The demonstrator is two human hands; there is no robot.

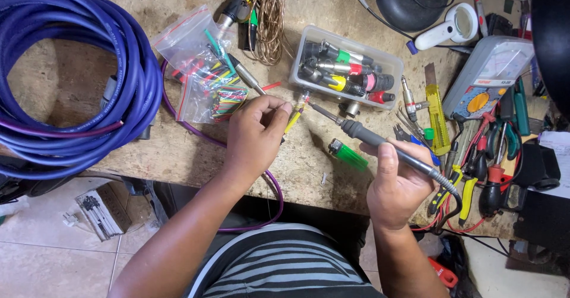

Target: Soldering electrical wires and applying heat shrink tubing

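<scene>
The left hand (254, 133) pinches the end of a purple cable (196, 133), fingers closed narrow round its yellow-sleeved tip (295, 117), so the bare end stands up off the bench where the iron can get at it. The right hand (396, 184) is wrapped round the grey handle of a soldering iron (362, 134), gripped like a pen well back from the hot end, with the tip slanting up and left until it meets the cable end, just in front of a clear plastic box (350, 66) of audio plugs. The cable runs back under the left wrist and off the bench edge. A green lighter (347, 154) lies between the two hands, close under the iron. To the left sit a bag of coloured sleeving (205, 75) and a big coil of blue cable (71, 78); to the right, a yellow knife (437, 123), a multimeter (490, 78) and a crowded heap of pliers (475, 167) hem in the right hand's side, with the iron's cord trailing through them.
</scene>
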